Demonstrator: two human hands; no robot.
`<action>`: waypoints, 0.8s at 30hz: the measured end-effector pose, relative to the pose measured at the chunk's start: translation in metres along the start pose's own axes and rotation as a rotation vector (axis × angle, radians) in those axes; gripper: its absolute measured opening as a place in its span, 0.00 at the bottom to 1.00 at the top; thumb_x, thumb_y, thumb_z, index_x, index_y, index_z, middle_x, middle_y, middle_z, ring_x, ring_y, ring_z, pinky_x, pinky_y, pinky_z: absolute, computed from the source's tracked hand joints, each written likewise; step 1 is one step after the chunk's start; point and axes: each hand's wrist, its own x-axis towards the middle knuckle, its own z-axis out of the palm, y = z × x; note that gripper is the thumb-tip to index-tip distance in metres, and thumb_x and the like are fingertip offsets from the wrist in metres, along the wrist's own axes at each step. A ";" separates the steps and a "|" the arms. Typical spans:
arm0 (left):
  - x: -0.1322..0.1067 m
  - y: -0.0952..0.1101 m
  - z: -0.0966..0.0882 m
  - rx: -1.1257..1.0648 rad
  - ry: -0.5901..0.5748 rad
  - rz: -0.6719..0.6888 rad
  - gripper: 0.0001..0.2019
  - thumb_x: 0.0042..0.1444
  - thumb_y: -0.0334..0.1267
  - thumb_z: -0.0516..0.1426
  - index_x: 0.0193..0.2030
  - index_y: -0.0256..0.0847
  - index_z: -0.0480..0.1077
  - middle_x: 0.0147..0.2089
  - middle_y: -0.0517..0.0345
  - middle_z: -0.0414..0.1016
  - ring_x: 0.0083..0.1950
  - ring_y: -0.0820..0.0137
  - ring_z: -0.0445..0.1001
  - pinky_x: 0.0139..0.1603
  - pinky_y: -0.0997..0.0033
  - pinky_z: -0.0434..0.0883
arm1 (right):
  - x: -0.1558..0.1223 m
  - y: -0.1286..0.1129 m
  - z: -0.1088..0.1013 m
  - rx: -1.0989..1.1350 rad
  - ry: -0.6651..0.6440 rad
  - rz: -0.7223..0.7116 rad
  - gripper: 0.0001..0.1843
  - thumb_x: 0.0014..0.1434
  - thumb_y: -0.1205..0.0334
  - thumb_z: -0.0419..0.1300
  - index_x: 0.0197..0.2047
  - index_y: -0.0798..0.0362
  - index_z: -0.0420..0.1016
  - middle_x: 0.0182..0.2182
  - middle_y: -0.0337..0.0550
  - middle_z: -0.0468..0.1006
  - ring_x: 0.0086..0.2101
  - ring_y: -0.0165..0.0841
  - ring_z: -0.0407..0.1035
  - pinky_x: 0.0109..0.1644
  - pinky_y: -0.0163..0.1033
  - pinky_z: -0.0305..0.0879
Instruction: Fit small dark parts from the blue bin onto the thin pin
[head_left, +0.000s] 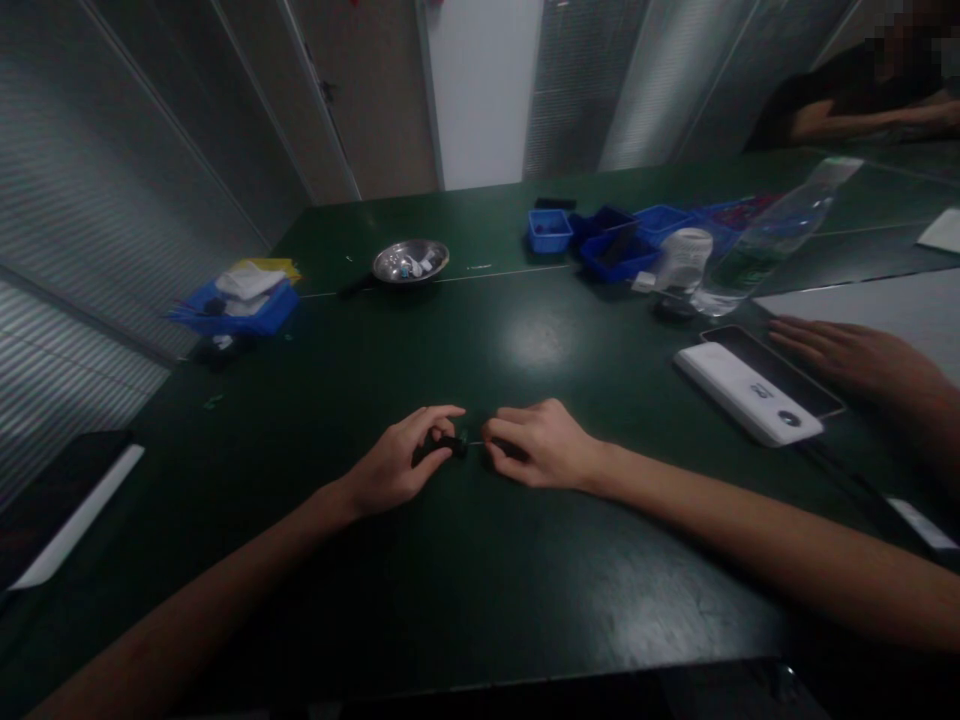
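Over the green table [525,580] my two hands face each other, a small gap apart. My left hand [397,455] is closed in a pinch, thumb and fingers around a small dark piece [454,446] that looks roughly cylindrical. A thin, light-coloured shaft [475,443] spans the gap from this piece to my right hand. With curled fingers my right hand [546,443] grips the other end of that shaft; whatever handle it may have is hidden in the fist. The dim picture leaves the exact kind of both things unclear.
Beyond stand a metal pan [411,262] with small items and a blue bin [259,315]. More blue bins [550,231], a bottle [772,240], a white power bank [750,393] and a phone [787,370] lie rightward, beside another person's hand [870,360].
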 end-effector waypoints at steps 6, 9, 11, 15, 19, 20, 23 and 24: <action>0.000 0.000 0.002 0.021 -0.003 0.014 0.26 0.62 0.32 0.57 0.67 0.45 0.60 0.50 0.52 0.72 0.47 0.66 0.72 0.45 0.65 0.70 | 0.000 0.000 0.001 0.015 0.048 0.068 0.12 0.69 0.58 0.49 0.44 0.54 0.71 0.33 0.40 0.74 0.27 0.26 0.63 0.29 0.33 0.51; 0.000 0.001 0.002 0.064 0.018 0.023 0.27 0.62 0.31 0.56 0.67 0.45 0.59 0.49 0.52 0.72 0.47 0.66 0.72 0.46 0.65 0.71 | 0.000 0.001 0.001 0.031 0.107 0.158 0.12 0.69 0.57 0.50 0.46 0.53 0.71 0.35 0.41 0.76 0.28 0.27 0.66 0.30 0.33 0.54; 0.001 0.003 0.001 0.112 0.033 0.053 0.23 0.62 0.31 0.56 0.64 0.44 0.63 0.49 0.51 0.72 0.49 0.65 0.71 0.48 0.63 0.71 | 0.000 0.001 0.001 0.037 0.135 0.202 0.11 0.69 0.57 0.51 0.45 0.53 0.71 0.35 0.41 0.76 0.29 0.27 0.67 0.31 0.33 0.55; 0.001 0.006 0.001 0.226 0.028 0.152 0.13 0.64 0.33 0.56 0.54 0.43 0.71 0.53 0.51 0.72 0.55 0.63 0.69 0.55 0.59 0.69 | 0.001 0.000 0.001 0.033 0.154 0.225 0.11 0.69 0.57 0.51 0.44 0.53 0.71 0.35 0.41 0.77 0.30 0.28 0.68 0.32 0.33 0.56; 0.001 0.005 0.001 0.338 -0.026 0.268 0.14 0.66 0.33 0.54 0.57 0.45 0.70 0.58 0.53 0.73 0.61 0.62 0.67 0.61 0.54 0.65 | 0.000 0.001 0.002 0.024 0.153 0.212 0.12 0.69 0.57 0.51 0.45 0.52 0.71 0.36 0.42 0.78 0.30 0.28 0.69 0.31 0.33 0.55; 0.001 0.003 -0.001 0.364 -0.034 0.286 0.14 0.66 0.33 0.54 0.57 0.45 0.70 0.59 0.53 0.73 0.62 0.62 0.67 0.61 0.53 0.64 | 0.000 0.001 0.002 0.023 0.155 0.212 0.12 0.69 0.56 0.51 0.45 0.52 0.72 0.36 0.42 0.78 0.30 0.28 0.69 0.31 0.33 0.55; 0.001 -0.011 -0.013 0.420 -0.008 0.283 0.15 0.67 0.33 0.53 0.59 0.44 0.70 0.58 0.53 0.74 0.62 0.62 0.67 0.61 0.55 0.65 | 0.000 0.001 0.002 0.031 0.148 0.218 0.12 0.69 0.56 0.51 0.45 0.53 0.72 0.36 0.41 0.78 0.30 0.28 0.68 0.31 0.33 0.55; 0.001 -0.017 -0.019 0.439 0.016 0.260 0.16 0.67 0.34 0.53 0.59 0.44 0.70 0.58 0.52 0.74 0.62 0.62 0.68 0.61 0.55 0.65 | 0.000 0.001 0.001 0.038 0.141 0.218 0.12 0.69 0.56 0.51 0.46 0.53 0.72 0.36 0.41 0.78 0.29 0.27 0.68 0.31 0.33 0.55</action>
